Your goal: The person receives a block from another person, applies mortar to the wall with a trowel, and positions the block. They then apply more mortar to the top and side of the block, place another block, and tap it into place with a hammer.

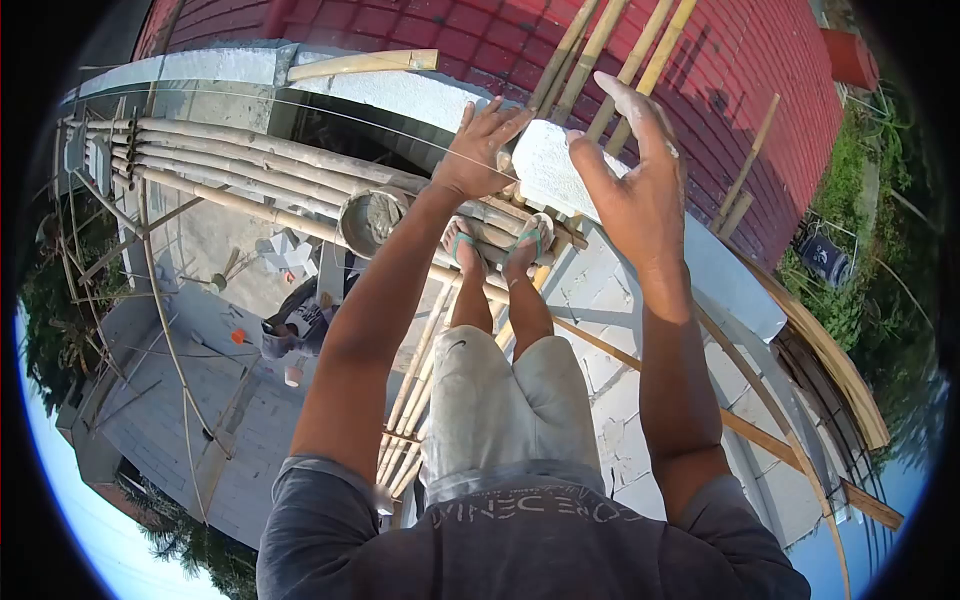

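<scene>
A white lightweight block [556, 168] lies at the top of the wall, between my two hands. My left hand [487, 148] is at its left end, fingers spread and the palm side down, the fingertips right by the block's edge. Nearer the camera, my right hand [640, 185] is raised over the block's right end. Its thumb and fingers are wide apart and curved, with nothing between them. A thin taut string [395, 137] runs along the wall toward the block and passes close to my left hand.
My sandalled feet stand on lashed bamboo poles [270, 165] beside a bucket of grey mortar [374, 220]. A red tiled roof [450, 35] with bamboo poles [640, 55] lies beyond the wall [210, 66]. A person [290, 330] is far below. Right of me is a block wall [625, 390].
</scene>
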The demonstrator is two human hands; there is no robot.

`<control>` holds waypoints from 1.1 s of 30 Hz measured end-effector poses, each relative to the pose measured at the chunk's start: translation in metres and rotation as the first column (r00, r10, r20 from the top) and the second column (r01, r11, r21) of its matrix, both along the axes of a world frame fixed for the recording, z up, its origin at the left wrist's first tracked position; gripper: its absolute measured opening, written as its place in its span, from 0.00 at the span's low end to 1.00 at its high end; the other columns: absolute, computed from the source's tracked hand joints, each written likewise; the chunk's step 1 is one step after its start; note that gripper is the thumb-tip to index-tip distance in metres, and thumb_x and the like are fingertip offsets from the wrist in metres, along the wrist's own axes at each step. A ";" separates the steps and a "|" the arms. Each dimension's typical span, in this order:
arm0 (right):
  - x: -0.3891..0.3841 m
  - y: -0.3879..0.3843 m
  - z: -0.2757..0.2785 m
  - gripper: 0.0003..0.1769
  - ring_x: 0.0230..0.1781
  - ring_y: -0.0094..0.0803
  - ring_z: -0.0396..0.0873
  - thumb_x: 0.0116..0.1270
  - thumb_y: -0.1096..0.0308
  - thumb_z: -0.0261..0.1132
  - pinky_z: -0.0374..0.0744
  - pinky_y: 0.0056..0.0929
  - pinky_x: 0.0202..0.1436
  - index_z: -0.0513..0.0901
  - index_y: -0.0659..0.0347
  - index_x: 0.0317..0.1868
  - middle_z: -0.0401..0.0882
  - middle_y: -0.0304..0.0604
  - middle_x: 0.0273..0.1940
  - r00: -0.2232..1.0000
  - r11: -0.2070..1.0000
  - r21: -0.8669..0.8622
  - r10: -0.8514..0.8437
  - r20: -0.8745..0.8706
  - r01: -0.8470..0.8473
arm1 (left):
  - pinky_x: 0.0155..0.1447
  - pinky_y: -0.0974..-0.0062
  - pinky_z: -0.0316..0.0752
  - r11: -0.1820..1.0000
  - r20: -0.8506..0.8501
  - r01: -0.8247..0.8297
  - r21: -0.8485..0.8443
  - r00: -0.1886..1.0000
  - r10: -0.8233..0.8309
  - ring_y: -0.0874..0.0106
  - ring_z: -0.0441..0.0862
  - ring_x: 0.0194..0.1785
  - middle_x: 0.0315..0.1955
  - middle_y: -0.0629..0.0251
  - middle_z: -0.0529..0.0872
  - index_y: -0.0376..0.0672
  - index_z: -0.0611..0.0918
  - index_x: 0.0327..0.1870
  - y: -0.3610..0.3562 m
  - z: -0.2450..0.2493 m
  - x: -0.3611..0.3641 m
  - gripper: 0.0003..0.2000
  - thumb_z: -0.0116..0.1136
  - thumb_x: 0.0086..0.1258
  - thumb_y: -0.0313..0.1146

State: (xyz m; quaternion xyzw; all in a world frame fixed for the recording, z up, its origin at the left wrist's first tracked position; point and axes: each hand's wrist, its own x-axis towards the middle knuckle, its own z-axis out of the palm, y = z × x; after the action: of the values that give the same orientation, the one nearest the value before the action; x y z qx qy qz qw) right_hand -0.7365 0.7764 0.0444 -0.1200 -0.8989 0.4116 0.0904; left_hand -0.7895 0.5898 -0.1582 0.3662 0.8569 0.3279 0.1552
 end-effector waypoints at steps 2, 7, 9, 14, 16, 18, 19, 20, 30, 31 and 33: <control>-0.054 -0.021 -0.016 0.27 0.61 0.48 0.80 0.62 0.58 0.68 0.76 0.41 0.64 0.82 0.59 0.61 0.82 0.54 0.58 0.987 0.984 -0.155 0.105 0.124 -0.085 | 0.80 0.44 0.52 0.967 0.026 -0.225 0.120 0.974 0.223 0.50 0.63 0.76 0.68 0.57 0.74 0.54 0.67 0.75 -0.005 0.015 0.034 0.41 0.69 0.55 0.32; -0.204 -0.064 -0.119 0.36 0.64 0.48 0.78 0.64 0.48 0.70 0.75 0.44 0.65 0.77 0.57 0.68 0.80 0.60 0.61 0.827 0.878 0.096 0.398 0.396 -0.469 | 0.71 0.56 0.70 0.754 0.313 -0.655 0.049 0.727 0.611 0.48 0.74 0.66 0.63 0.51 0.77 0.48 0.69 0.74 -0.027 0.006 0.150 0.36 0.66 0.60 0.28; -0.231 -0.079 -0.150 0.41 0.67 0.51 0.76 0.63 0.47 0.70 0.73 0.44 0.69 0.72 0.59 0.72 0.78 0.61 0.64 0.779 0.821 0.119 0.471 0.413 -0.559 | 0.67 0.60 0.74 0.733 0.363 -0.680 -0.026 0.677 0.640 0.49 0.77 0.62 0.59 0.51 0.79 0.47 0.70 0.72 -0.042 0.024 0.195 0.34 0.66 0.61 0.29; -0.268 -0.093 -0.248 0.45 0.62 0.39 0.79 0.59 0.53 0.68 0.76 0.35 0.62 0.66 0.58 0.77 0.76 0.57 0.66 0.555 0.825 -0.253 0.535 0.637 -0.505 | 0.57 0.56 0.79 0.600 0.476 -0.789 -0.133 0.480 0.737 0.49 0.81 0.55 0.54 0.51 0.81 0.50 0.69 0.72 -0.052 -0.001 0.308 0.32 0.62 0.65 0.32; -0.283 -0.095 -0.280 0.44 0.57 0.36 0.81 0.62 0.51 0.69 0.77 0.34 0.58 0.66 0.57 0.76 0.83 0.51 0.57 0.570 0.800 -0.223 0.563 0.598 -0.557 | 0.54 0.55 0.80 0.614 0.705 -0.779 -0.130 0.363 0.610 0.48 0.82 0.52 0.53 0.51 0.82 0.52 0.67 0.73 -0.047 -0.034 0.351 0.31 0.60 0.67 0.34; -0.282 -0.105 -0.267 0.44 0.56 0.36 0.81 0.62 0.50 0.69 0.77 0.35 0.58 0.67 0.56 0.76 0.85 0.50 0.55 0.472 0.735 -0.231 0.609 0.637 -0.637 | 0.53 0.55 0.80 0.605 0.639 -0.779 -0.161 0.385 0.666 0.48 0.82 0.51 0.51 0.51 0.82 0.52 0.67 0.73 -0.051 -0.010 0.350 0.31 0.60 0.67 0.34; -0.267 -0.114 -0.251 0.42 0.55 0.37 0.82 0.63 0.49 0.68 0.76 0.37 0.59 0.69 0.56 0.74 0.85 0.50 0.53 0.498 0.676 -0.154 0.659 0.563 -0.720 | 0.53 0.55 0.80 0.629 0.572 -0.757 -0.177 0.441 0.692 0.49 0.83 0.50 0.50 0.52 0.83 0.52 0.67 0.73 -0.054 -0.001 0.347 0.31 0.60 0.67 0.34; -0.259 -0.120 -0.240 0.40 0.55 0.39 0.82 0.63 0.48 0.68 0.76 0.38 0.59 0.72 0.56 0.72 0.86 0.50 0.51 0.518 0.617 -0.064 0.707 0.482 -0.784 | 0.53 0.55 0.80 0.623 0.571 -0.763 -0.175 0.437 0.695 0.49 0.83 0.50 0.50 0.52 0.83 0.52 0.67 0.73 -0.055 0.000 0.347 0.31 0.60 0.67 0.34; -0.213 -0.071 -0.084 0.32 0.43 0.42 0.85 0.67 0.40 0.66 0.79 0.42 0.51 0.82 0.60 0.57 0.87 0.48 0.41 0.880 0.734 0.518 0.235 0.413 -0.439 | 0.55 0.68 0.81 0.668 0.587 -0.742 0.059 0.567 0.578 0.62 0.88 0.48 0.47 0.54 0.89 0.36 0.76 0.65 -0.058 0.021 0.259 0.26 0.65 0.66 0.32; -0.186 -0.060 -0.052 0.31 0.43 0.41 0.85 0.68 0.41 0.66 0.79 0.41 0.51 0.82 0.60 0.56 0.87 0.48 0.41 0.917 0.779 0.506 0.217 0.335 -0.369 | 0.56 0.71 0.81 0.585 0.718 -0.811 -0.009 0.402 0.568 0.67 0.88 0.49 0.47 0.56 0.89 0.35 0.76 0.66 -0.057 0.066 0.233 0.26 0.66 0.67 0.32; -0.129 -0.034 0.007 0.29 0.42 0.39 0.85 0.69 0.43 0.66 0.79 0.39 0.50 0.82 0.61 0.55 0.87 0.47 0.41 0.966 0.864 0.445 0.158 0.205 -0.236 | 0.57 0.71 0.80 0.649 0.732 -0.761 -0.026 0.427 0.531 0.69 0.87 0.49 0.47 0.56 0.89 0.34 0.77 0.64 -0.060 0.077 0.217 0.24 0.65 0.68 0.32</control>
State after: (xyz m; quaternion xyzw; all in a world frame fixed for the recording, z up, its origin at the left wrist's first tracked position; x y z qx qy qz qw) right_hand -0.8657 0.7419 0.0513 -0.0349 -0.9831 0.1800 0.0010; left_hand -0.5726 0.5298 -0.0816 -0.1256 0.7455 0.6011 0.2591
